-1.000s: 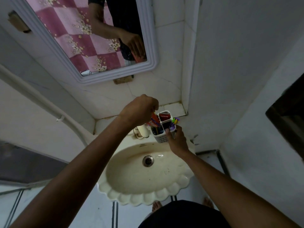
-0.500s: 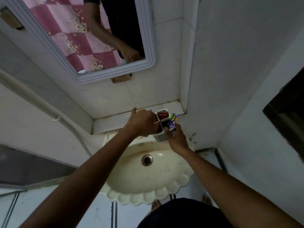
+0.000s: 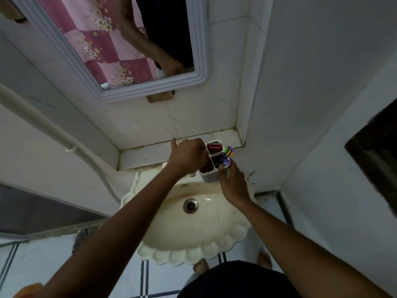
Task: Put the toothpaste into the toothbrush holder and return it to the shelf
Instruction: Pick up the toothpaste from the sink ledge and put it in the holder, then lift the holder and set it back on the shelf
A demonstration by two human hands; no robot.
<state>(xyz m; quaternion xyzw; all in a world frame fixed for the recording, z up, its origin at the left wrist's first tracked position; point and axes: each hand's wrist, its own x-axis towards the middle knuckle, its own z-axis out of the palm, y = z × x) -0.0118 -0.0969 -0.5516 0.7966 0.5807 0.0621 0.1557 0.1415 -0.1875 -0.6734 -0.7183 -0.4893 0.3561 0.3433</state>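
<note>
I see the toothbrush holder [image 3: 211, 168], white slotted plastic, held above the sink [image 3: 193, 231] rim, just short of the shelf [image 3: 148, 154]. Right hand [image 3: 233, 184] fingers wrap its side wall. Left hand [image 3: 188, 154] is closed over a red toothpaste [image 3: 206, 166] tube, pushing it into a compartment. Holder looks light, rigid, top-heavy; I'd grip low on the wall. Tube soft, likely slick.

Toothbrush holder [image 3: 209, 177]: white, slotted wall. Toothpaste [image 3: 214, 147]: red with white lettering. Sink [image 3: 193, 239]: cream, brown-stained; mirror [image 3: 199, 61] frame white, reflecting pink-and-maroon checked floral cloth.
</note>
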